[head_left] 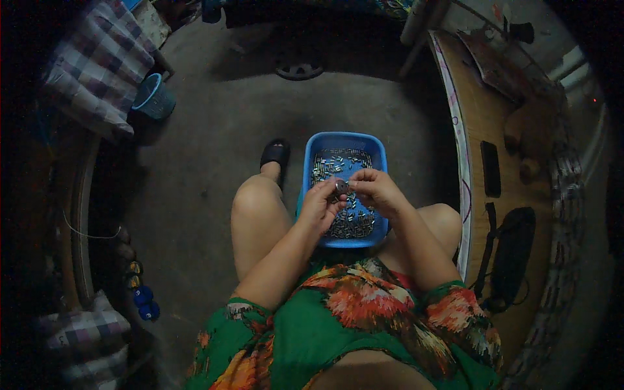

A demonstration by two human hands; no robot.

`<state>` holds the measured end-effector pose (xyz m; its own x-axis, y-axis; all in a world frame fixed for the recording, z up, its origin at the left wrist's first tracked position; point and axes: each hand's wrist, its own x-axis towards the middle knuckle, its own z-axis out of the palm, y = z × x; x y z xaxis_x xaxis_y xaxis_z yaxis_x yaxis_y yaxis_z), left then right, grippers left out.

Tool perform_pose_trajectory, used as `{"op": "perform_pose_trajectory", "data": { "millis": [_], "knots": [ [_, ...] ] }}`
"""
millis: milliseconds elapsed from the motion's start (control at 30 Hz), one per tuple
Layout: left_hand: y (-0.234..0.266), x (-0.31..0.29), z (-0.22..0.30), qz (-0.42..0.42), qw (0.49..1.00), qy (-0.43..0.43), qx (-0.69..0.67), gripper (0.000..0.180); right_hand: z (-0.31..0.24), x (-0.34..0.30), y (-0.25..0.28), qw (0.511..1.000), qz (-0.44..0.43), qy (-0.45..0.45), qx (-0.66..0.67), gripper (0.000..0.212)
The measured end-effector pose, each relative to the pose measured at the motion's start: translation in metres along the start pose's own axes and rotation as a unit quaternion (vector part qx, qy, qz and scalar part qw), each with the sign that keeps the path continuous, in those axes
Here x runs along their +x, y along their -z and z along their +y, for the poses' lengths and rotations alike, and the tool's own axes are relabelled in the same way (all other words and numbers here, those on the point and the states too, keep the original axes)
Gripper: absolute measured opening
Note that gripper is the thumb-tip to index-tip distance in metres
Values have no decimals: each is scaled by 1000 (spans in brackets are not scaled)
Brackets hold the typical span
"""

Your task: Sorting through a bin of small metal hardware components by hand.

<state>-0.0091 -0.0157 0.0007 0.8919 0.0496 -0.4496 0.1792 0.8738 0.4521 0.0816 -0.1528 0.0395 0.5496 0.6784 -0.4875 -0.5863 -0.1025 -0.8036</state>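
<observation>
A blue plastic basket (381, 153) sits between my knees, with many small shiny metal cylinders (351, 225) lying in it. Over its middle, my left hand (318, 207) grips a small round dark metal piece (341, 187) with its thumb and fingers. My right hand (379, 191) is close beside that piece, thumb and forefinger pinched together. What the right fingertips hold, if anything, is too small to make out.
On my right stands a wooden table (478, 123) bearing a dark phone (491, 169) and a black bag (513, 253). A light-blue bin (155, 97) is by a checked cloth (104, 58) at the far left. A dark round object (298, 70) lies ahead on the floor.
</observation>
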Motion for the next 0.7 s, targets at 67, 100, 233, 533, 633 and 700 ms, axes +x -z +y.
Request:
{"op": "perform_pose_trajectory", "data": {
  "millis": [67,100,233,533,633,700],
  "knots": [
    [1,0,0,1,1000,-2,0,20,0,1,-2,1000,16,-2,-7,12],
    [2,0,0,-5,1000,2,-1,20,-1,0,-3,1000,16,-2,-8,12],
    [1,0,0,0,1000,1,7,21,1,2,-5,999,26,9,-37,11],
    [-1,-1,0,-1,1000,14,-2,20,4,2,-9,987,54,48,-147,9],
    [2,1,1,-13,1000,12,-7,20,6,3,-9,986,52,46,-151,10],
    [-2,-1,1,-6,1000,13,-5,19,7,2,-8,986,54,45,-150,11]
  ]
}}
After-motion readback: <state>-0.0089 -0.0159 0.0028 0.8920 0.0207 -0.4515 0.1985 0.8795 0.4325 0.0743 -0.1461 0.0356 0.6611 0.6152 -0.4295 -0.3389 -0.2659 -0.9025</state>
